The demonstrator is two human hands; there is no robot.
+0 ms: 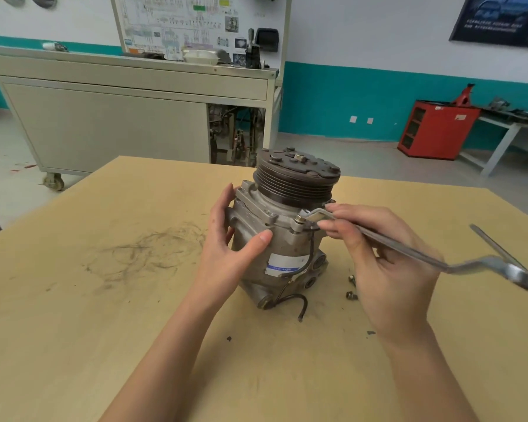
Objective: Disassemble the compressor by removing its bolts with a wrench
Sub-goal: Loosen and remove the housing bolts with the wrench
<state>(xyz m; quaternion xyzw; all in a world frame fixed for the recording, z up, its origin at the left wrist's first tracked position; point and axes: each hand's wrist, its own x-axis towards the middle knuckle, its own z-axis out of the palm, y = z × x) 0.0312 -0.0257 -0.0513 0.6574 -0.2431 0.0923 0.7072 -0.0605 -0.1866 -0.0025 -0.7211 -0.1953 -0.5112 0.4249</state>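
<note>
Compressor (275,239) of grey cast metal, topped by a dark ribbed pulley (296,181), stands slightly tilted near the middle of the pale wooden bench (104,300), well in from every edge. The left hand (229,248) grips its left side, thumb across the front and fingers round the back. The right hand (387,269) is closed round a long steel wrench (415,252) close to its head, which sits on a bolt (299,220) at the flange on the right front. The wrench handle runs out to the right over bare bench; its far end is blurred. Two small loose bolts (351,296) lie just right of the compressor base, beside the right hand. A black wire (299,300) curls from the base onto the bench. Dark scuff marks (147,254) smear the open surface to the left. Beyond the far edge stand a grey wheeled cabinet (104,123) and a red metal cabinet (436,129) against a white and teal wall.
</note>
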